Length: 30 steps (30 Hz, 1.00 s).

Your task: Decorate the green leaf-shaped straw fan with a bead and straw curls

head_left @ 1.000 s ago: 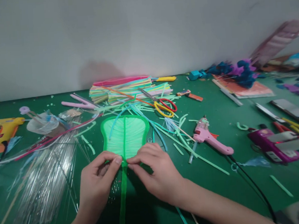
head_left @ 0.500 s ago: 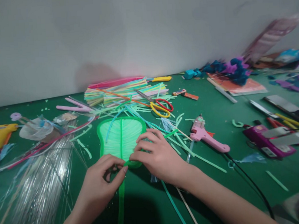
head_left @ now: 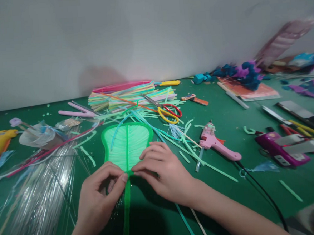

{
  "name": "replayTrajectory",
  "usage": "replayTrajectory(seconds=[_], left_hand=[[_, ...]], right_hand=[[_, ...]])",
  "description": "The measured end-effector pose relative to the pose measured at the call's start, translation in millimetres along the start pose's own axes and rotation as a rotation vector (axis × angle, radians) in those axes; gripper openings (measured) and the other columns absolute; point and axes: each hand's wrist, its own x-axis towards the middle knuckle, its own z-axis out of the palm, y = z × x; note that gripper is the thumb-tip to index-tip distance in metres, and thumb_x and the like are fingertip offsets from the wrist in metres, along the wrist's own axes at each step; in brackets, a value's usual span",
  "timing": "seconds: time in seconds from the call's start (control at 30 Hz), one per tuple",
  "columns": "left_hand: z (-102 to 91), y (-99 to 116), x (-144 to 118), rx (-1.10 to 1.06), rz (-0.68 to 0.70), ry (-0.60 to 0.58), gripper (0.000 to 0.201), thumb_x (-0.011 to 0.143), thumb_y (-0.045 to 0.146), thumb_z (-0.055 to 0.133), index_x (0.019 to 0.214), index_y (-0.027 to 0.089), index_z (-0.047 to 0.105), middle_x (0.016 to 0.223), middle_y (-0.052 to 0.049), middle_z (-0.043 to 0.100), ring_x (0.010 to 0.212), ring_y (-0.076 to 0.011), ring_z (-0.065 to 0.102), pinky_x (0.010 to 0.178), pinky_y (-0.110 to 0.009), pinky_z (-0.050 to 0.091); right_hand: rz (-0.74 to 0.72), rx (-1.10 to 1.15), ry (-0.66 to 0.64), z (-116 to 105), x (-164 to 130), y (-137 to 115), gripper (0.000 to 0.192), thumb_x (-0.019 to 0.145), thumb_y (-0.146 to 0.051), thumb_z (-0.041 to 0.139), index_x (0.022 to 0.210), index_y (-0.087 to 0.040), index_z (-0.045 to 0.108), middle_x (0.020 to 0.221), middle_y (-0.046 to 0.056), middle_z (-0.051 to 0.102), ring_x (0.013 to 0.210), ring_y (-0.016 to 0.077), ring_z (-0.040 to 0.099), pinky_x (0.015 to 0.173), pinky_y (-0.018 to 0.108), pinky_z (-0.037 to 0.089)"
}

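A pale green leaf (head_left: 118,143) with a fuzzy bright green pipe-cleaner rim and midrib lies flat on the table. Its green stem (head_left: 127,209) runs down toward me. At the leaf's base, where rim meets stem, my left hand (head_left: 101,191) pinches the joint between thumb and forefinger. My right hand (head_left: 167,172) pinches the same base from the right, fingertips almost meeting the left ones. The exact spot under the fingertips is partly hidden. One loose blue pipe cleaner (head_left: 116,131) lies across the leaf's upper left.
Red-and-yellow scissors (head_left: 168,113) and a pile of pastel pipe cleaners (head_left: 128,96) lie behind the leaf. A pink glue gun (head_left: 218,145) with a black cord sits to the right, near a purple device (head_left: 280,148). Clear shiny strands (head_left: 44,204) and a yellow glue gun (head_left: 0,141) are left.
The right hand has drawn down from the leaf's lower right edge, its fingertips now at the stem joint. The left hand has shifted slightly left, still pinching the base.
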Motion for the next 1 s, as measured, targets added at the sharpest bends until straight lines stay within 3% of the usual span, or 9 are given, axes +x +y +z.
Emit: replayTrajectory(seconds=[0.2, 0.3, 0.5, 0.8, 0.9, 1.0], left_hand=[[11.9, 2.2, -5.6, -0.23, -0.118, 0.213, 0.016, 0.084, 0.034, 0.066, 0.074, 0.021, 0.063, 0.073, 0.004, 0.059, 0.064, -0.0092, 0.054, 0.056, -0.017, 0.042], [9.5, 0.8, -1.2, -0.158, -0.091, 0.127, 0.016, 0.083, 0.035, 0.066, 0.076, 0.02, 0.066, 0.074, 0.002, 0.061, 0.065, -0.01, 0.056, 0.057, -0.018, 0.043], [-0.6, -1.0, 8.1, 0.124, 0.051, -0.094, 0.015, 0.086, 0.032, 0.06, 0.08, 0.021, 0.067, 0.077, 0.001, 0.063, 0.065, -0.0115, 0.056, 0.06, -0.022, 0.044], [5.8, -2.1, 8.2, 0.241, 0.098, -0.288, 0.018, 0.088, 0.029, 0.055, 0.074, 0.021, 0.064, 0.068, 0.001, 0.058, 0.062, -0.0119, 0.052, 0.057, -0.023, 0.039], [4.8, -2.1, 8.7, 0.218, 0.082, -0.287, 0.02, 0.088, 0.03, 0.055, 0.071, 0.02, 0.062, 0.066, 0.001, 0.057, 0.062, -0.0124, 0.051, 0.058, -0.023, 0.039], [2.0, -1.7, 7.9, 0.1, 0.005, -0.2, 0.021, 0.086, 0.032, 0.058, 0.07, 0.019, 0.062, 0.066, 0.001, 0.056, 0.061, -0.0121, 0.051, 0.057, -0.023, 0.039]], right_hand=[[0.179, 0.197, 0.153, 15.7, -3.1, -13.0, 0.004, 0.085, -0.015, 0.07, 0.085, -0.018, 0.071, 0.077, -0.001, 0.072, 0.076, 0.0139, 0.065, 0.082, 0.032, 0.041], [0.179, 0.158, 0.164, 8.4, -1.4, -5.3, 0.004, 0.085, -0.016, 0.07, 0.086, -0.019, 0.071, 0.078, -0.001, 0.073, 0.078, 0.0146, 0.064, 0.082, 0.032, 0.041], [-0.105, -0.175, -0.082, -9.5, -0.4, 16.6, 0.018, 0.091, -0.011, 0.058, 0.095, -0.023, 0.071, 0.085, 0.002, 0.07, 0.091, 0.0186, 0.058, 0.091, 0.039, 0.037], [-0.186, -0.252, -0.107, -9.3, 0.3, 16.3, 0.009, 0.091, -0.018, 0.062, 0.093, -0.021, 0.07, 0.089, 0.002, 0.069, 0.095, 0.0183, 0.057, 0.095, 0.04, 0.037], [-0.169, -0.258, -0.112, -10.1, 0.9, 15.5, 0.009, 0.092, -0.021, 0.06, 0.089, -0.021, 0.069, 0.086, 0.002, 0.069, 0.094, 0.0181, 0.057, 0.095, 0.039, 0.037], [-0.112, -0.225, -0.11, -8.8, 0.1, 10.8, 0.015, 0.095, -0.023, 0.055, 0.09, -0.019, 0.069, 0.084, 0.003, 0.068, 0.087, 0.0176, 0.058, 0.083, 0.036, 0.04]])
